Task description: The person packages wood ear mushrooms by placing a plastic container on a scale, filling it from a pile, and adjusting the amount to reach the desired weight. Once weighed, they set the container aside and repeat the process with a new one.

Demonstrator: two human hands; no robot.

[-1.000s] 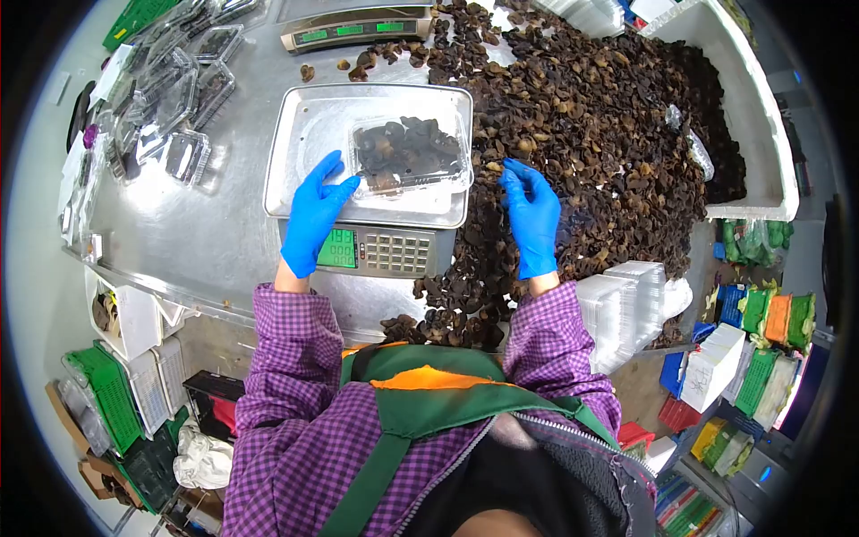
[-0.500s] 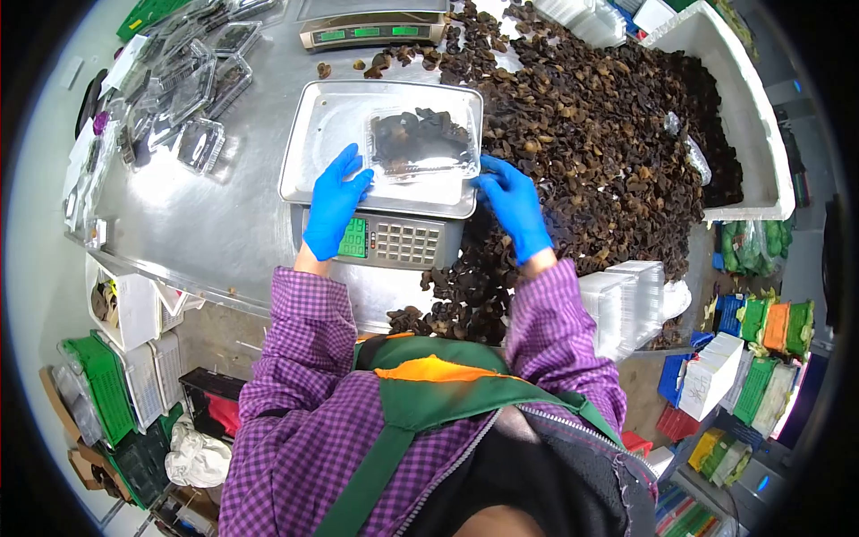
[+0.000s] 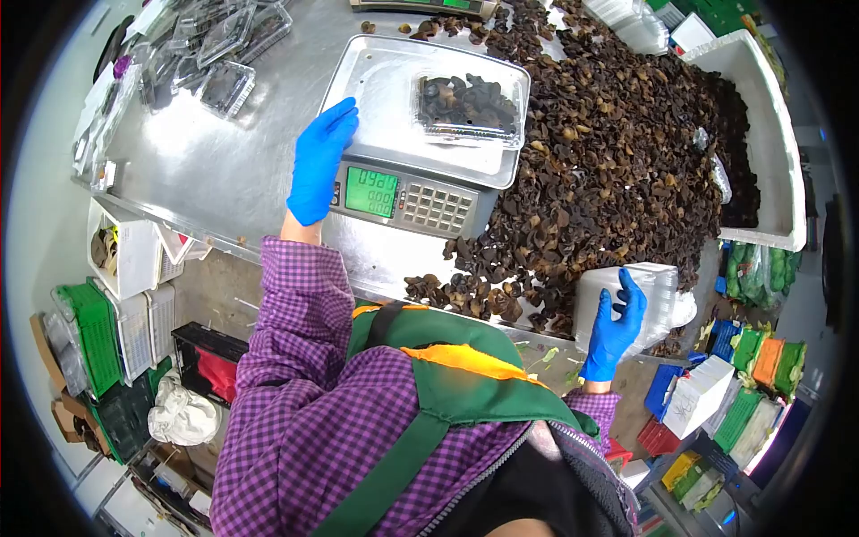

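Observation:
A clear plastic clamshell box (image 3: 472, 105) with dark wood ear mushrooms inside rests on the right half of the silver tray (image 3: 383, 86) of a digital scale. Green digits glow on the scale's display (image 3: 370, 191), beside its keypad. My left hand (image 3: 320, 163), in a blue glove, is at the tray's left edge, its fingers stretched out and holding nothing. Down at the right, my gloved right hand (image 3: 616, 327) is at a stack of clear plastic boxes (image 3: 598, 291). Its thumb and fingers are apart, overlapping the stack in this view.
A wide heap of wood ear mushrooms (image 3: 591, 161) covers the table right of the scale, spilling from a white foam box (image 3: 777, 166). Filled clamshell boxes (image 3: 226, 88) lie at the upper left. Another scale (image 3: 429, 7) stands behind. Crates (image 3: 101, 336) sit on the floor.
My right hand has left the clamshell box and moved down right to the stack of boxes. My left hand has shifted slightly away from the box. The camera view has turned a little.

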